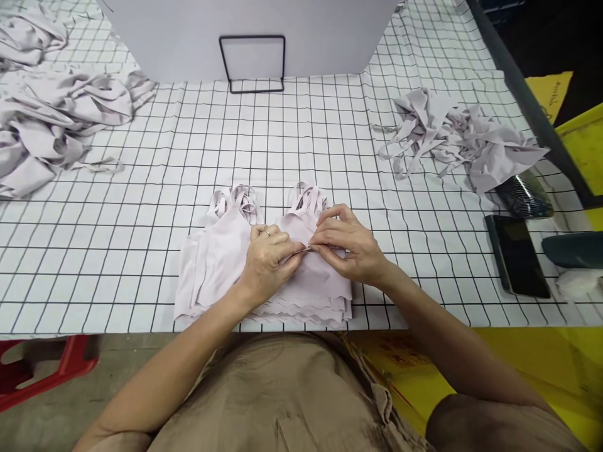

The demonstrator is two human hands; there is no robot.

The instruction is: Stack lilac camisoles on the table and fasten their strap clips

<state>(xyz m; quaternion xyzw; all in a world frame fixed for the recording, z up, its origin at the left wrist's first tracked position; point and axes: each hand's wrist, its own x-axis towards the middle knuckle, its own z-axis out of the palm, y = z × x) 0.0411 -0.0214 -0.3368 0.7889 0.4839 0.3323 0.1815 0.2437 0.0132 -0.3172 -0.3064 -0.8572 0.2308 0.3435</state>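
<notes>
A stack of pale lilac strappy camisole tops (221,257) lies flat at the table's near edge, bunched straps pointing away from me. My left hand (272,258), with a ring on one finger, rests over the middle of the stack. Its thumb and forefinger are pinched together on the upper camisole's edge. Fingertip to fingertip with it, my right hand (347,246) pinches the same spot over the right cup, its other fingers loosely curled. A thin pale line shows between the fingertips; whether it is hem or thread I cannot tell.
Crumpled lilac garments (61,119) heap at the left, and a smaller pile (452,135) lies at the right. A black phone (517,256) sits near the right edge. Behind stand a grey-white panel (311,37) and a black wire stand (257,91). A red stool (70,364) is below left.
</notes>
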